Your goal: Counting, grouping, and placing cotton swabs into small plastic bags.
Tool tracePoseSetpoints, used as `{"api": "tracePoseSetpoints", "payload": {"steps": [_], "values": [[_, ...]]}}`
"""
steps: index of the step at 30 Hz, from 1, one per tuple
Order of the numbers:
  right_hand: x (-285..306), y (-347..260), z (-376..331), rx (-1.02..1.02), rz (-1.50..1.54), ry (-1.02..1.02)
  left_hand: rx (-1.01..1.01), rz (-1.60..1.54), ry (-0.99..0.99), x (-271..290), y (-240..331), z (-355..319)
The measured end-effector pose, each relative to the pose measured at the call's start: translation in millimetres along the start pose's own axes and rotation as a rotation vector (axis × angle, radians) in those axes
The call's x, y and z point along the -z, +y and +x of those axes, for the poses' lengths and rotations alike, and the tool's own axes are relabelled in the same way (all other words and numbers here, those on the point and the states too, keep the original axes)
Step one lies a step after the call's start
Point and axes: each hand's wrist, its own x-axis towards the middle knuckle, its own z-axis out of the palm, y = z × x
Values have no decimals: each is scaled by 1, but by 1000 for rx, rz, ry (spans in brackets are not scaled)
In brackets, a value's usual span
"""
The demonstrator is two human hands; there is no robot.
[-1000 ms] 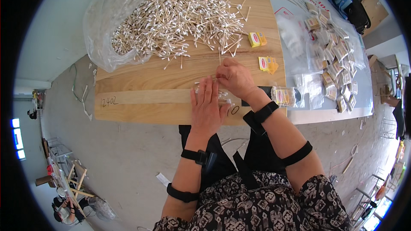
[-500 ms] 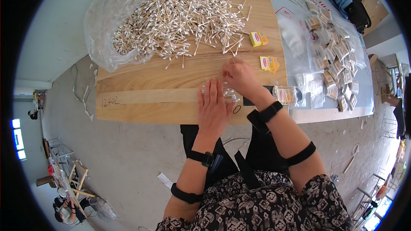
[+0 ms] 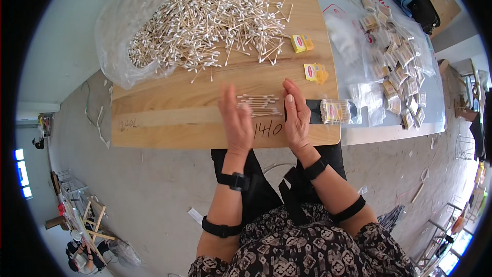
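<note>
Swabs (image 3: 262, 105) lie on the table (image 3: 177, 92) between the left grip (image 3: 238, 122) and right grip (image 3: 297, 119), both released.

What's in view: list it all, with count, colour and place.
Wood table: one, tan, centre
Grey table: one, grey, right
Swab heap: uncountable, white-tipped tan, wood table's far side
Big bag: one, clear, around heap's left
Swab row: roughly ten, white-tipped tan, wood table's near middle
Cards: two groups, yellow, wood table's right
Pad: one, black, wood table's right edge
Full pack: one, clear with yellow card, on pad
Pack pile: dozens, clear, tan and yellow, grey table
Small bags: several, clear, grey table's near left
Co-worker: one, colours unclear, lower left
Floor: one, grey, below
Bands: four, black, both arms
Left hand: one, bare, row's left
Right hand: one, bare, row's right
</note>
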Motion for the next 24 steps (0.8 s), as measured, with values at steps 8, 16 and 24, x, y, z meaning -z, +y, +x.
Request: {"api": "tracePoseSetpoints", "payload": {"steps": [8,16,24], "values": [[-15,5,3,-72,134,4,286,-884,123,-26,-11,7],[1,3,9,-239,436,45,-63,-2,-145,-11,17,6],[12,6,3,-187,435,61,-153,521,-566,6,40,-22]]}}
